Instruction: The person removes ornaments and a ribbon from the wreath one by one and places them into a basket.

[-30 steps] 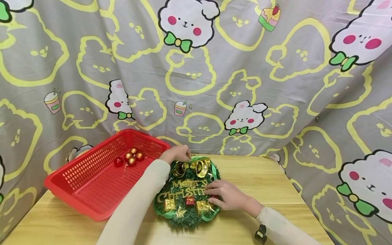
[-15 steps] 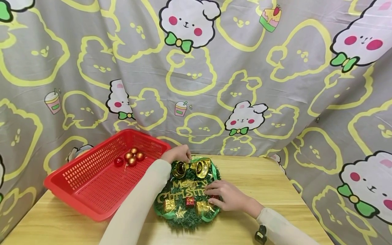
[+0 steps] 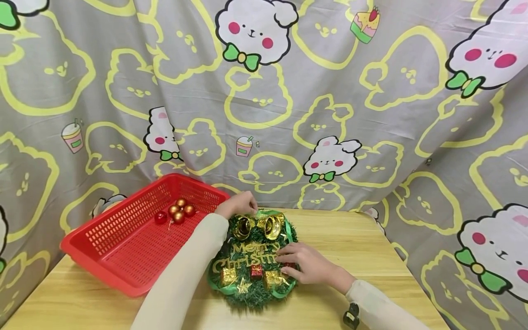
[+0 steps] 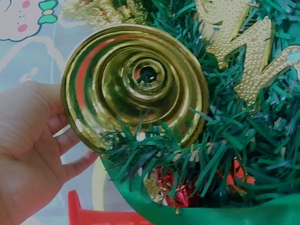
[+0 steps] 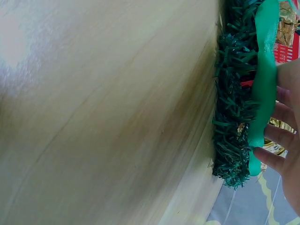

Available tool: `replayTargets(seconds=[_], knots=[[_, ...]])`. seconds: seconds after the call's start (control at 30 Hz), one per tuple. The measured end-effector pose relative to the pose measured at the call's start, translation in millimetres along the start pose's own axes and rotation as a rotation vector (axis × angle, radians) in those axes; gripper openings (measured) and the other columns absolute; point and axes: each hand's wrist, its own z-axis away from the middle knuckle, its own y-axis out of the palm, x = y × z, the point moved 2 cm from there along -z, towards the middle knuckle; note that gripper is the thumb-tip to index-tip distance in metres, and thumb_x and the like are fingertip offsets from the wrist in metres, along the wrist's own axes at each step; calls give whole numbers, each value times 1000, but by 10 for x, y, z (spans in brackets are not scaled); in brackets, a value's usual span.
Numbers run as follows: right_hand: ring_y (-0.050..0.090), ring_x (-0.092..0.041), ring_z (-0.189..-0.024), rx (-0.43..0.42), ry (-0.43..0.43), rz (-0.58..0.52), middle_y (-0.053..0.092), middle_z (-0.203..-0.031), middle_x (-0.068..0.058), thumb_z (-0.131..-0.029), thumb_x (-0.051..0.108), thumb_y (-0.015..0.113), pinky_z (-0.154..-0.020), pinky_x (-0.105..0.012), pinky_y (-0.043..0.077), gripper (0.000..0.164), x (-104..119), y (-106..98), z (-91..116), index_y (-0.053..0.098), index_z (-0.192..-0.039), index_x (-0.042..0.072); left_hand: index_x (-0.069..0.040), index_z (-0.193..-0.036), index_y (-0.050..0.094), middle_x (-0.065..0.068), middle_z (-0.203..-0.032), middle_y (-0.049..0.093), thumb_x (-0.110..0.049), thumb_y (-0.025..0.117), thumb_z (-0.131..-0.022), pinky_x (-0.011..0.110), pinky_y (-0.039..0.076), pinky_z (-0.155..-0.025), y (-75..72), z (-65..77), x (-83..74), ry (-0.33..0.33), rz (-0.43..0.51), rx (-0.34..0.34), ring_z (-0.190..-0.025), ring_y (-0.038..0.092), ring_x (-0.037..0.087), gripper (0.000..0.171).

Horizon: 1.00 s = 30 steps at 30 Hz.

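A round green tinsel Christmas wreath [image 3: 252, 293] lies on the table, with gold "Merry Christmas" lettering [image 3: 247, 261]. Two gold bells [image 3: 272, 228] sit at its far edge, among green ribbon [image 3: 288, 231], small gift boxes [image 3: 256, 271] and a gold star [image 3: 244, 286]. At the wreath's top, my left hand [image 3: 239, 204] holds it with bent fingers. One gold bell [image 4: 136, 84] hides those fingertips in the left wrist view. My right hand [image 3: 307, 263] rests on the right side with extended fingers, which touch the green ribbon [image 5: 265, 79] in the right wrist view.
A red perforated plastic basket [image 3: 119, 279] stands left of the wreath, close to my left forearm. Inside are several copper-coloured baubles [image 3: 179, 217] and a red one [image 3: 160, 217]. Behind the wooden table [image 3: 342, 233] hangs a cartoon-print curtain [image 3: 264, 137].
My left hand has lifted very slightly at the wreath's top. The right hand and the wreath stay where they were.
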Motion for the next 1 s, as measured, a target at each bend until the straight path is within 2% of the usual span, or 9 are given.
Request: replayTargets(seconds=[0.13, 0.23, 0.5, 0.67, 0.77, 1.0], knots=[[65, -17, -116, 5, 5, -5, 71, -126, -2, -101, 34, 63, -100, -40, 53, 31, 5, -2, 1, 73, -124, 17, 0, -101, 80, 12, -102, 78, -5, 68, -96, 35, 59, -82, -55, 8, -2, 1, 2, -15, -85, 71, 17, 14], [65, -18, -117, 13, 12, -5, 70, -127, -1, -101, 34, 63, -101, -41, 52, 31, 8, -4, 2, 73, -124, 17, 0, -101, 80, 12, -101, 78, -6, 69, -96, 35, 59, -82, -95, 9, 5, 5, 10, -21, -88, 73, 20, 14], [65, -18, -119, 21, 18, 1, 70, -128, -1, -101, 34, 63, -102, -41, 52, 32, 1, -6, 2, 73, -125, 17, -3, -100, 81, 11, -101, 78, -8, 69, -96, 34, 58, -82, -232, 32, -16, 17, 17, -42, -88, 71, 18, 13], [65, -19, -117, 12, 7, -2, 70, -127, -3, -100, 33, 64, -101, -41, 53, 31, 0, -6, 2, 73, -124, 16, -2, -101, 80, 13, -100, 78, -10, 67, -98, 33, 57, -82, -332, 45, -47, 58, -20, -55, -87, 70, 17, 15], [65, -19, -117, 6, 3, 2, 71, -127, -3, -100, 33, 65, -101, -40, 53, 31, -3, -8, 0, 73, -124, 16, -3, -102, 80, 10, -100, 77, -11, 67, -98, 33, 57, -83, -398, 48, -60, 60, -42, -65, -87, 70, 17, 15], [66, -19, -116, 3, 2, 4, 71, -126, -2, -100, 32, 65, -100, -40, 53, 30, -5, -4, -2, 74, -124, 16, -2, -100, 80, 10, -97, 78, -10, 69, -97, 33, 56, -81, -580, 79, -113, 98, -50, -119, -84, 69, 18, 14]])
